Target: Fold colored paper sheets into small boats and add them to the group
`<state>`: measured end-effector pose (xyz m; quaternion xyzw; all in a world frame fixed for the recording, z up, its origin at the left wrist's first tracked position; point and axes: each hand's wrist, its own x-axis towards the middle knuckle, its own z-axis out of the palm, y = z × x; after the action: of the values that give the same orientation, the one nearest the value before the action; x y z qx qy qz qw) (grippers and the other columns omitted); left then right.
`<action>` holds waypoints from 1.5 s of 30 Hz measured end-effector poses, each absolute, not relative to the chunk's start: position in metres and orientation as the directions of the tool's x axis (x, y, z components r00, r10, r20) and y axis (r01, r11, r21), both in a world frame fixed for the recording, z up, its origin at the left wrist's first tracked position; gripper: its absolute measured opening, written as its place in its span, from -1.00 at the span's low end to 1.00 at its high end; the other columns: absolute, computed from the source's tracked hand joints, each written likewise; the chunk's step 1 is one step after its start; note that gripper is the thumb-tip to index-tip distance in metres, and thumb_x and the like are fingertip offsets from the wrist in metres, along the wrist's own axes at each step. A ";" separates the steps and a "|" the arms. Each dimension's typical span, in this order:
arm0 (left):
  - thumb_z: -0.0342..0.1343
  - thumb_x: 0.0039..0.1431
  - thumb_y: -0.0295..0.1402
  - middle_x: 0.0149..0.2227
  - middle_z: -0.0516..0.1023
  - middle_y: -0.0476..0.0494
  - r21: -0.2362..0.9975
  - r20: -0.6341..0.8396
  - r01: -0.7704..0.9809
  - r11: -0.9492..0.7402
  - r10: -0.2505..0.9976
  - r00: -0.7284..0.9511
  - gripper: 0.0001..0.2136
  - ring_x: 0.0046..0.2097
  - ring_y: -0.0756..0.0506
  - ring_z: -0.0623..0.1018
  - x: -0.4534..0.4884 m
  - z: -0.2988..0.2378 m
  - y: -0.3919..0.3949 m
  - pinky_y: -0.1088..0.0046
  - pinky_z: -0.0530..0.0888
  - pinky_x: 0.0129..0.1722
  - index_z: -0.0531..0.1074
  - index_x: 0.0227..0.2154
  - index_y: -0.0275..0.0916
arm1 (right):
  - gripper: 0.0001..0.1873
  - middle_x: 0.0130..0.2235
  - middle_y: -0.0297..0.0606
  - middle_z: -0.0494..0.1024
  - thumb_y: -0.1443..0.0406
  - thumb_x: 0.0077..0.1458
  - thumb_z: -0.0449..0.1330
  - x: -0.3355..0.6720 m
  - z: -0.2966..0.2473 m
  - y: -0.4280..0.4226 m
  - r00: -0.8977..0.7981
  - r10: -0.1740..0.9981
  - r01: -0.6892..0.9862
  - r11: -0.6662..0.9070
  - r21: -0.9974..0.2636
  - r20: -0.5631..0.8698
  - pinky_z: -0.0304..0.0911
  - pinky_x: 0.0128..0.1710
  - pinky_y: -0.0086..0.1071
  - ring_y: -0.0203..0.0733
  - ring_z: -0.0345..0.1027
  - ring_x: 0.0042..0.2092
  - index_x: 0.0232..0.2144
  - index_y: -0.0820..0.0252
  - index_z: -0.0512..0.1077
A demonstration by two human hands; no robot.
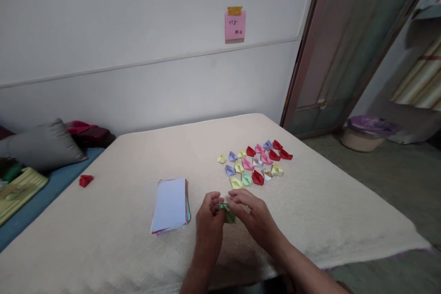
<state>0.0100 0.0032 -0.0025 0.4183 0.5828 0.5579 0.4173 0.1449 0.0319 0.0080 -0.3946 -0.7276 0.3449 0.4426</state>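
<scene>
A small piece of folded green paper (230, 216) is pinched in my left hand (211, 218), its thumb across the near side. My right hand (253, 211) comes in from the right, fingers stretched out and apart, with the lowest one at the paper's upper edge. Whether the right hand also grips the paper is hard to make out. Just beyond my hands lie several small folded paper boats in rows, among them a light green boat (247, 178), a dark red boat (257, 178) and a pale yellow boat (236, 183).
A stack of coloured paper (170, 204) lies left of my hands on the cream-covered bed (120, 229). Farther left is a red folded paper piece (86, 180). A grey pillow (48, 144) sits at the left edge. A pink note (235, 26) hangs on the wall; a bin (365, 135) stands at right.
</scene>
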 end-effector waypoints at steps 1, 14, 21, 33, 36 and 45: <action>0.12 -0.05 -0.47 -0.28 0.55 -0.15 0.999 -0.022 0.036 0.034 0.954 -0.299 -0.75 -0.25 -0.11 0.54 0.010 -0.002 0.003 0.43 0.44 -0.30 0.39 -0.23 -0.25 | -0.86 -0.24 -0.21 0.52 0.33 0.07 0.11 0.146 0.010 0.033 -0.274 0.906 0.228 0.387 -0.893 0.323 0.26 -0.16 -0.31 -0.13 0.39 -0.15 -0.52 0.16 0.38; 0.18 -0.10 -0.43 -0.31 0.56 -0.15 0.994 -0.077 -0.083 0.065 0.986 -0.150 -0.72 -0.30 -0.09 0.53 0.014 -0.001 0.003 0.43 0.42 -0.33 0.38 -0.24 -0.27 | -0.80 -0.59 -0.50 0.34 0.45 -0.26 0.15 0.148 -0.008 0.050 -0.320 0.947 -0.066 -0.014 -0.998 0.008 0.04 -0.59 -0.53 -0.38 0.17 -0.57 -0.45 0.19 0.31; 0.15 -0.05 -0.30 -0.56 0.47 -0.04 0.959 -0.277 -0.091 0.269 0.957 -0.082 -0.84 -0.52 0.03 0.42 0.015 0.003 0.001 0.51 0.31 -0.48 0.43 -0.47 -0.32 | -0.82 -0.54 -0.43 0.39 0.43 -0.23 0.15 0.150 0.002 0.050 -0.250 0.968 -0.054 0.021 -0.998 0.034 0.16 -0.53 -0.47 -0.32 0.25 -0.51 -0.45 0.18 0.30; 0.06 -0.05 -0.34 -0.68 0.27 0.10 0.988 -0.149 0.006 0.152 0.973 -0.175 -0.86 -0.62 0.06 0.26 0.018 -0.002 0.003 0.54 0.16 -0.61 0.34 -0.62 -0.26 | -0.87 -0.64 -0.54 0.24 0.45 -0.12 0.09 0.148 -0.003 0.044 -0.294 0.953 0.115 0.105 -0.988 0.067 -0.01 -0.58 -0.51 -0.37 0.09 -0.58 -0.45 0.17 0.29; 0.05 -0.03 -0.32 -0.70 0.25 0.10 0.983 -0.167 0.046 0.176 0.975 -0.150 -0.83 -0.64 0.06 0.25 0.017 -0.002 0.002 0.53 0.14 -0.62 0.33 -0.64 -0.26 | -0.86 -0.63 -0.54 0.24 0.47 -0.10 0.08 0.148 0.000 0.043 -0.309 0.949 0.110 0.107 -0.988 0.069 0.02 -0.56 -0.50 -0.36 0.11 -0.57 -0.44 0.16 0.30; 0.05 -0.01 -0.33 -0.69 0.29 0.07 0.984 -0.145 0.077 0.158 0.977 -0.156 -0.81 -0.63 0.05 0.25 0.017 -0.004 0.001 0.53 0.15 -0.63 0.31 -0.66 -0.25 | -0.88 -0.62 -0.51 0.26 0.47 -0.09 0.11 0.147 0.006 0.038 -0.327 0.941 0.177 0.147 -0.973 0.083 0.02 -0.56 -0.49 -0.35 0.14 -0.56 -0.51 0.16 0.30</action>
<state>0.0166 0.0014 -0.0044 0.4432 0.5945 0.4738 0.4751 0.1466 0.0380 0.0061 -0.4303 -0.6496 0.4914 0.3891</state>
